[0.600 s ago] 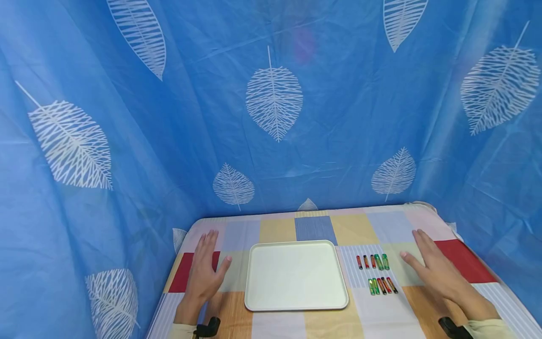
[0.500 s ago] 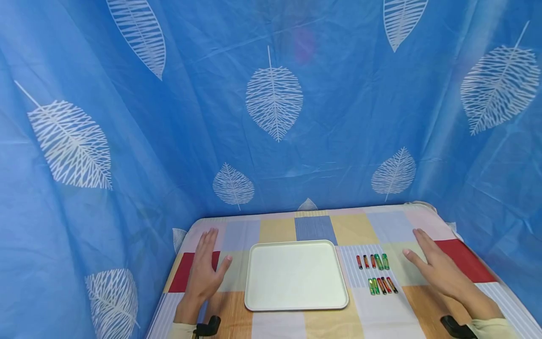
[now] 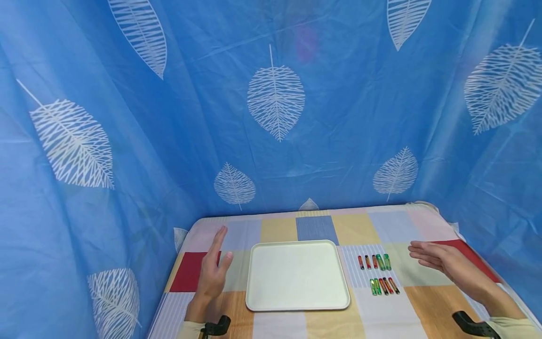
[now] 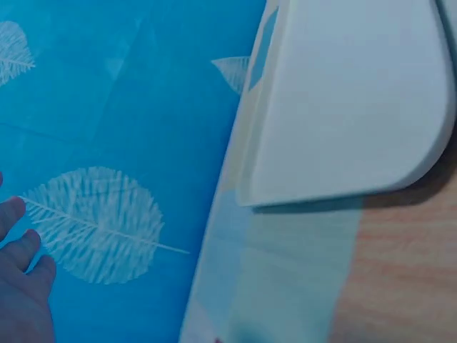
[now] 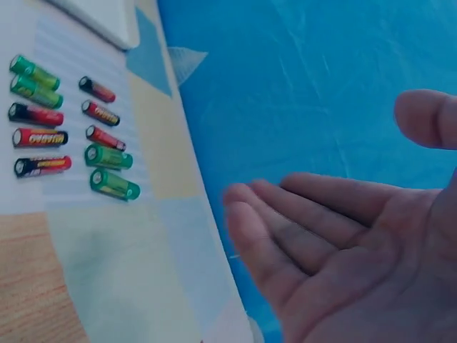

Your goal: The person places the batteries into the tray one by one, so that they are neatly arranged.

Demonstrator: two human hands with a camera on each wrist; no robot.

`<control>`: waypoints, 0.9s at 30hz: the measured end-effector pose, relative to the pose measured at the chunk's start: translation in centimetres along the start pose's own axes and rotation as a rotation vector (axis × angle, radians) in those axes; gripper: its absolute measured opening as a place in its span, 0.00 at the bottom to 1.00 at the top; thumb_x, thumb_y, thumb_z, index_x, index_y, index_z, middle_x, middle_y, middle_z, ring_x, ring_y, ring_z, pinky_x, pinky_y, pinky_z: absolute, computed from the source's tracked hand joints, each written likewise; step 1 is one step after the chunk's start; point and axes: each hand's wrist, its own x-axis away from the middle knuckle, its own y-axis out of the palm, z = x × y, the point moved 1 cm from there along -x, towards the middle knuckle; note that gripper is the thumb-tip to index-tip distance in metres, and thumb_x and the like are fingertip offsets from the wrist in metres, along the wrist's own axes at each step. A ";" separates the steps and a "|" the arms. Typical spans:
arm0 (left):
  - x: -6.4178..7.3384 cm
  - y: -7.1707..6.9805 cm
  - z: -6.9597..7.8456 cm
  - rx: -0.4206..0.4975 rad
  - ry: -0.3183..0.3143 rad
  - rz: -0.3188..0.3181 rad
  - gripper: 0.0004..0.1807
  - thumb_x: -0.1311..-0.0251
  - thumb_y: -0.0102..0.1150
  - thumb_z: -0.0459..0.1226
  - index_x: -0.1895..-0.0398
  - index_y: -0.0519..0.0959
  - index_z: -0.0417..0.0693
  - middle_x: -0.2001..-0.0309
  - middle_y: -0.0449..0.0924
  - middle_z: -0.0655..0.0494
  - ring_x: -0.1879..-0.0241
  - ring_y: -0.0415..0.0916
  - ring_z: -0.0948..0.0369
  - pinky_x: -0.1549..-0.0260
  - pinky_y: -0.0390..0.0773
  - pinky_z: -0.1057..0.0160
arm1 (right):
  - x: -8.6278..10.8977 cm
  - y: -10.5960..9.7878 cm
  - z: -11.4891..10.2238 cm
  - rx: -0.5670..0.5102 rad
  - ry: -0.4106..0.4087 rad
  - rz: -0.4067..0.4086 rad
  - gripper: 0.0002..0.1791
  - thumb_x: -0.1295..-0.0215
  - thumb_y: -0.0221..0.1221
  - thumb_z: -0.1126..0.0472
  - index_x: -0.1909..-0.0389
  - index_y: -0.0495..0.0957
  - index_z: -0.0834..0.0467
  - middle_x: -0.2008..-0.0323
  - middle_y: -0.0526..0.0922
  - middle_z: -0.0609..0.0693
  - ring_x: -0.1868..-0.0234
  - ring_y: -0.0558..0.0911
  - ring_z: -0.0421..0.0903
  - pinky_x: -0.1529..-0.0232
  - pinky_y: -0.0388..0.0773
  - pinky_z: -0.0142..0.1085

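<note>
To the left of a white rectangular tray (image 3: 298,278), my left hand (image 3: 212,275) hovers with fingers straight and the thumb apart; it holds nothing. My right hand (image 3: 457,268) is held to the right of two rows of batteries. In the right wrist view its palm (image 5: 357,264) shows bare, the fingers slightly bent and the thumb spread. The far row mixes red-black batteries (image 3: 368,262) with green batteries (image 3: 387,262). The near row has green batteries (image 3: 375,286) at its left and red-black batteries (image 3: 388,285) at its right. Neither hand touches the tray or a battery.
A patchwork cloth (image 3: 279,325) covers the table. Blue curtains (image 3: 190,117) with white leaf prints hang behind and at both sides. A black wrist mount (image 3: 218,326) sits at the left wrist, and another black mount (image 3: 474,325) at the right.
My right hand has moved right and turned, its fingers now pointing left. My left hand has shifted slightly right and turned more edge-on. Tray and batteries keep their places on the cloth.
</note>
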 end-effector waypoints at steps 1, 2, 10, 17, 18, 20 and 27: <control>0.1 0.3 -0.2 0.007 -0.002 0.003 0.39 0.25 0.55 0.32 0.13 0.59 0.42 0.14 0.61 0.42 0.16 0.58 0.37 0.18 0.54 0.65 | 0.0 -0.2 0.2 -0.092 -0.002 -0.053 0.36 0.07 0.37 0.51 0.20 0.55 0.81 0.35 0.85 0.38 0.41 0.86 0.27 0.43 0.84 0.25; 0.2 0.6 -0.3 0.010 -0.008 0.006 0.38 0.25 0.54 0.33 0.13 0.60 0.42 0.14 0.61 0.41 0.16 0.58 0.37 0.18 0.57 0.58 | 0.1 -0.5 0.4 -0.179 0.003 -0.106 0.34 0.07 0.36 0.53 0.20 0.57 0.80 0.37 0.85 0.34 0.41 0.87 0.29 0.43 0.85 0.26; 1.6 2.7 -2.0 0.055 -0.102 -0.016 0.37 0.24 0.55 0.37 0.14 0.62 0.43 0.15 0.63 0.39 0.18 0.60 0.34 0.25 0.61 0.24 | 0.4 -1.5 1.9 -0.564 0.118 -0.300 0.30 0.07 0.33 0.57 0.34 0.85 0.59 0.42 0.92 0.47 0.40 0.91 0.45 0.38 0.88 0.39; 2.5 4.3 -2.9 0.092 -0.238 -0.030 0.38 0.24 0.58 0.41 0.14 0.63 0.44 0.15 0.63 0.39 0.17 0.59 0.34 0.25 0.58 0.19 | 0.5 -1.7 3.1 -0.508 0.212 -0.232 0.24 0.09 0.42 0.56 0.38 0.86 0.61 0.43 0.92 0.53 0.42 0.92 0.48 0.38 0.88 0.45; 2.6 4.5 -3.0 0.102 -0.260 -0.034 0.38 0.24 0.59 0.41 0.14 0.63 0.45 0.15 0.62 0.40 0.16 0.59 0.35 0.25 0.58 0.19 | 0.4 -1.8 3.3 -0.489 0.224 -0.221 0.24 0.09 0.44 0.56 0.37 0.86 0.63 0.43 0.92 0.54 0.42 0.92 0.49 0.38 0.88 0.46; 2.8 4.9 -3.3 0.119 -0.297 -0.035 0.38 0.24 0.60 0.41 0.14 0.64 0.46 0.15 0.62 0.40 0.16 0.58 0.35 0.24 0.58 0.20 | 0.3 -1.8 3.7 -0.449 0.249 -0.201 0.22 0.11 0.49 0.57 0.36 0.84 0.67 0.43 0.92 0.57 0.42 0.92 0.51 0.38 0.88 0.47; 3.4 5.6 -3.9 0.142 -0.309 -0.066 0.38 0.27 0.64 0.37 0.16 0.66 0.42 0.17 0.64 0.35 0.18 0.59 0.31 0.25 0.60 0.20 | -0.1 -1.0 4.8 -0.364 0.291 -0.188 0.19 0.16 0.57 0.60 0.39 0.86 0.70 0.48 0.93 0.60 0.47 0.94 0.54 0.42 0.89 0.47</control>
